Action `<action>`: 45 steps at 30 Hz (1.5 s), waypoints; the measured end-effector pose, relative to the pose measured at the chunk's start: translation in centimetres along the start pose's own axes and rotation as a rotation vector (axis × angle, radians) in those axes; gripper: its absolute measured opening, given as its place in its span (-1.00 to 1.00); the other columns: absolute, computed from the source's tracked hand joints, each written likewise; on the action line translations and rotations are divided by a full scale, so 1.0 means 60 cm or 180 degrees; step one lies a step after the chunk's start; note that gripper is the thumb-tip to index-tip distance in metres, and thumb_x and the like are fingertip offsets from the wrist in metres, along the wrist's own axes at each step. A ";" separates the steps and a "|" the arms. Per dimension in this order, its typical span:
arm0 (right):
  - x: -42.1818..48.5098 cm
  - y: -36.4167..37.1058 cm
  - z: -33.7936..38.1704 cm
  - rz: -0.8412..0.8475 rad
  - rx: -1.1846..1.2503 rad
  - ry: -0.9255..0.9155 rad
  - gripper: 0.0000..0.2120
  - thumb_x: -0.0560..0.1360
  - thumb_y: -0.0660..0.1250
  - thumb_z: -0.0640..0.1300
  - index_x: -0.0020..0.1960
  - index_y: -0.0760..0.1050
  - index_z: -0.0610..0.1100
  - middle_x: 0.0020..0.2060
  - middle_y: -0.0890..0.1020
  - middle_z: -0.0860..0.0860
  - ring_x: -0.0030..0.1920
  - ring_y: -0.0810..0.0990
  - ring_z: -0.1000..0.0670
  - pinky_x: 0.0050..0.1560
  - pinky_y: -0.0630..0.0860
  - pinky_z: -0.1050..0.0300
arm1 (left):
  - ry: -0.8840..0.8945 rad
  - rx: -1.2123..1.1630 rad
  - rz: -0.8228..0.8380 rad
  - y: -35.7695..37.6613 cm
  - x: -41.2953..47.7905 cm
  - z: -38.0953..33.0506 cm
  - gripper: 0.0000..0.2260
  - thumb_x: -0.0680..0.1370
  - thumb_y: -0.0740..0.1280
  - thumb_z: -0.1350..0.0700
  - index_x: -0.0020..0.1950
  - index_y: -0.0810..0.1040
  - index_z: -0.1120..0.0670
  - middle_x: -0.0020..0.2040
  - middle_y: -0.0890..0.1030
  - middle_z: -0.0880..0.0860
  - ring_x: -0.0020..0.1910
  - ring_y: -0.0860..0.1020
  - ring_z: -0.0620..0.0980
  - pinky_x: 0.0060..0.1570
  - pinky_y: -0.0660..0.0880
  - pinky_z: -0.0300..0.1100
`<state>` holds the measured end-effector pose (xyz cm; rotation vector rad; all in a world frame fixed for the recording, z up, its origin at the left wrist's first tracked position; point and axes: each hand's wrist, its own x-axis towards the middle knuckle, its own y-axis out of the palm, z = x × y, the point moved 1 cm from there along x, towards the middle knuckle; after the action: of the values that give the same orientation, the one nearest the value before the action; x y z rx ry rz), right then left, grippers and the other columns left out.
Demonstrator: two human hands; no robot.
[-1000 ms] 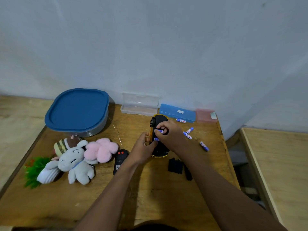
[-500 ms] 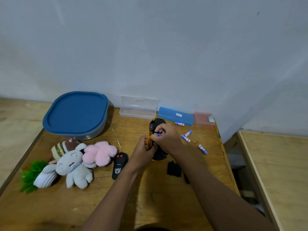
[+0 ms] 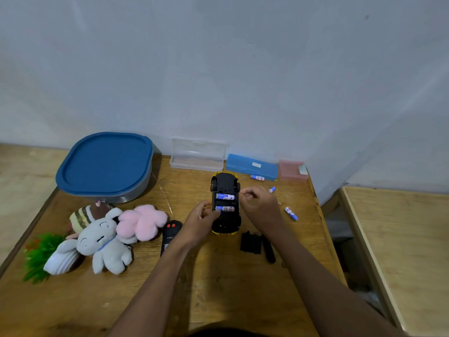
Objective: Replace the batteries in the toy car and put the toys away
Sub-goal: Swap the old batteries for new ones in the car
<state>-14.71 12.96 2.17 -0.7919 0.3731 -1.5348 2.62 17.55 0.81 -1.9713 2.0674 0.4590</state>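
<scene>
The left hand [image 3: 200, 218] covers the near left flank of the upturned toy car [image 3: 224, 188], while the left forearm hides the lower end of the remote [image 3: 171, 228] and the right hand [image 3: 258, 206] screens all but the tip of one battery [image 3: 272, 189] on the table [image 3: 218, 288]. Whether the right hand's curled fingers [image 3: 247, 190] pinch anything is too small to tell, as is the print on the blue case's label [image 3: 256, 164]. Both forearms run off the bottom edge.

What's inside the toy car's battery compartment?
Two blue-and-white batteries sit crosswise in the upturned toy car. The left hand covers the bay's near-left edge, so that part is hidden.
</scene>
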 end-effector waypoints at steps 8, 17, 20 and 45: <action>-0.013 0.013 0.033 0.0145 -0.0233 0.0627 -0.83 0.49 0.35 -0.16 -0.01 0.68 -0.17 -0.08 0.68 -0.06 -0.06 0.58 0.00 -0.06 0.53 0.10 | 0.0099 -0.0046 0.0068 0.007 -0.003 0.005 -0.70 0.65 0.23 0.20 0.38 0.34 0.03 0.02 0.61 -0.02 -0.01 0.60 -0.13 -0.15 0.56 -0.29; -0.019 0.033 0.053 0.0161 0.0271 0.1880 -0.84 0.52 0.25 -0.16 -0.23 0.49 -0.13 -0.30 0.54 -0.02 -0.34 0.50 0.13 -0.49 0.33 0.31 | 0.0339 0.0145 0.0125 0.021 -0.010 0.008 -0.74 0.65 0.23 0.23 0.31 0.45 -0.01 0.13 0.62 0.07 0.10 0.64 0.01 0.11 0.60 -0.06; -0.011 0.040 0.051 0.0227 0.0243 0.2133 -0.83 0.52 0.23 -0.15 -0.02 0.46 -0.26 -0.33 0.47 -0.01 -0.38 0.44 0.12 -0.52 0.24 0.29 | 0.0409 0.0263 0.0132 0.022 -0.011 0.014 -0.73 0.64 0.23 0.23 0.33 0.46 0.01 0.15 0.61 0.11 0.13 0.62 0.04 0.14 0.59 0.01; -0.030 0.012 0.060 0.0978 -0.0713 0.0974 -0.72 0.48 0.38 0.08 0.05 0.64 -0.09 -0.04 0.64 0.02 -0.08 0.57 0.10 -0.14 0.53 0.22 | 0.0147 0.0159 0.0057 -0.009 -0.010 0.015 -0.54 0.63 0.24 0.26 0.46 0.26 -0.08 0.07 0.54 -0.17 -0.06 0.55 -0.29 -0.18 0.53 -0.39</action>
<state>-11.87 15.40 3.77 -0.6348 0.8653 -1.3364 3.17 18.41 0.17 -1.9542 2.1049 0.3648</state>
